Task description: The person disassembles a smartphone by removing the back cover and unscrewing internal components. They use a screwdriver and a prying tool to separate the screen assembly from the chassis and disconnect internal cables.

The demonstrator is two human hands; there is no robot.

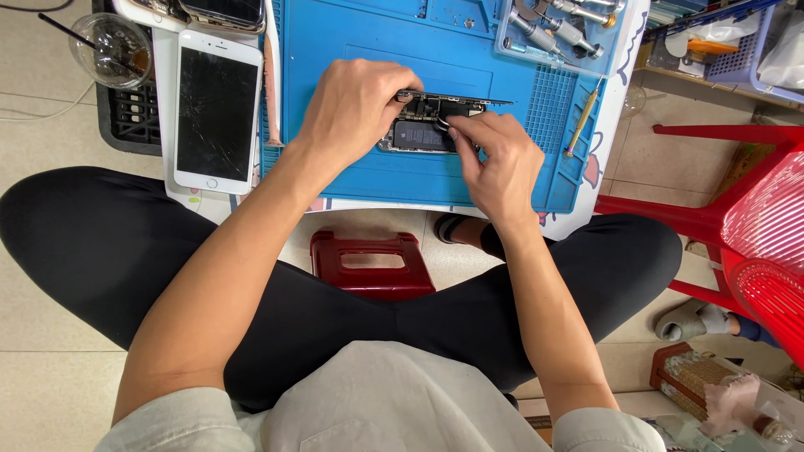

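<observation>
Left hand curls over the opened phone on the blue mat, fingers pinching its top edge, while right hand arches in, fingertips closed on thin tweezers at the phone's middle

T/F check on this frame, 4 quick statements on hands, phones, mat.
1. The opened phone lies on a blue mat. True.
2. The right hand holds tweezers over the opened phone. True.
3. The left hand rests on the white phone. False: it is on the opened phone; the white phone lies apart, left of the mat.
4. The white phone's screen is intact. False: it is cracked.
</observation>
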